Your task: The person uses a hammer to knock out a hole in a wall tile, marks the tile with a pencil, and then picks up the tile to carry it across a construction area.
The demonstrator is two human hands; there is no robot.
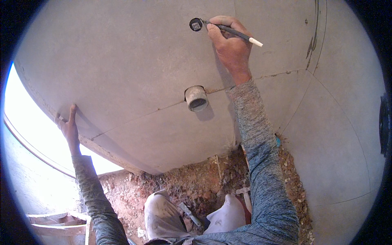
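My right hand (230,53) grips a slim dark pen-like tool (237,33) with a pale end. Its tip meets the rim of a round dark opening (196,24), which has a small square piece inside, in a large grey tiled wall (139,57). Below this opening a short pale pipe (196,99) sticks out at a seam. At the left, my left hand (70,124) rests on the wall's edge beside the bright gap, fingers apart.
Rubble (122,188) lies below, around my knees (163,214). A hammer (246,198) and another tool (190,214) lie there. A pale wooden frame (57,229) stands at lower left. A second grey tiled surface (335,155) runs along the right, with a dark object (384,124) at the rim.
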